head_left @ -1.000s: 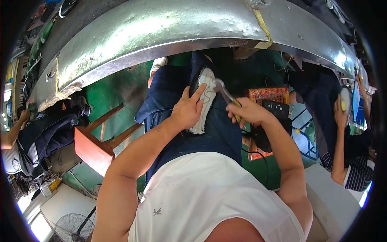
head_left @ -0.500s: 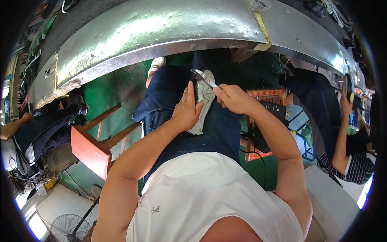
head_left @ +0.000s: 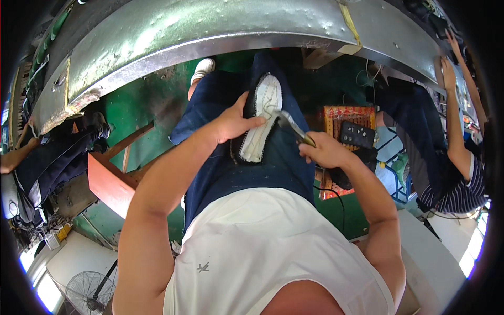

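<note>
A dark shoe [head_left: 266, 118] lies sole up across my lap, its pale underside showing inside a stitched, jagged edge. My left hand [head_left: 234, 122] grips its left side, thumb over the pale underside and fingers at the dark side, partly hidden. In my right hand [head_left: 325, 149] is a hammer [head_left: 294, 127], held by its handle. The metal head, somewhat blurred, is over the right edge of the underside; whether it touches cannot be told.
A metal-topped bench [head_left: 194, 31] curves across ahead of my knees. To the right stands a red-patterned stool [head_left: 333, 118] with a black remote-like object [head_left: 357, 134]. An orange-red wooden stool [head_left: 107, 184] is at left. Other people sit on both sides; a fan [head_left: 92, 294] stands lower left.
My right hand and the hammer have come nearer to me and right, uncovering the shoe's front. My left hand has gone from lying flat along the shoe to gripping its side.
</note>
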The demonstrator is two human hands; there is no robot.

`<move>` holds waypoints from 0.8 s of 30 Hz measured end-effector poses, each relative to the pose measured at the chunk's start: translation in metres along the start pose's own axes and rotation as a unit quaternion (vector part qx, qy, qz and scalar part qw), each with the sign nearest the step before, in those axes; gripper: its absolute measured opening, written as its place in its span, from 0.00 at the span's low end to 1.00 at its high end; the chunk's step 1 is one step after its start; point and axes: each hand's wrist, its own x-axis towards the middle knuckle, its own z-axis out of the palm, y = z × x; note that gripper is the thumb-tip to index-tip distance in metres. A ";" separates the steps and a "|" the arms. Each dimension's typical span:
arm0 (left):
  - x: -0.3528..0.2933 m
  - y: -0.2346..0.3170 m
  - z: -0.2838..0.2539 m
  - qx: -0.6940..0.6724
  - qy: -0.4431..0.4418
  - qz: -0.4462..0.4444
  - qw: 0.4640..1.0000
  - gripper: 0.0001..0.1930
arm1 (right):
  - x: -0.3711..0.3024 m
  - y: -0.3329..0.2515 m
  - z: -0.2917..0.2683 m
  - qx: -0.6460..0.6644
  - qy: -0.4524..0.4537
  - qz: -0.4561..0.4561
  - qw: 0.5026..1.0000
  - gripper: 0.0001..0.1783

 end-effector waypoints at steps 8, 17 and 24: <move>0.011 0.001 -0.002 -0.085 -0.023 -0.044 0.995 0.52 | 0.004 -0.042 0.011 -0.217 -0.133 -0.055 0.965 0.14; 0.008 -0.008 0.001 -0.067 0.006 -0.030 0.997 0.50 | 0.010 -0.075 0.014 -0.326 -0.078 -0.096 0.937 0.15; 0.008 -0.024 -0.011 -0.111 -0.009 0.054 0.992 0.47 | 0.046 -0.012 0.031 -0.314 0.050 -0.230 0.920 0.16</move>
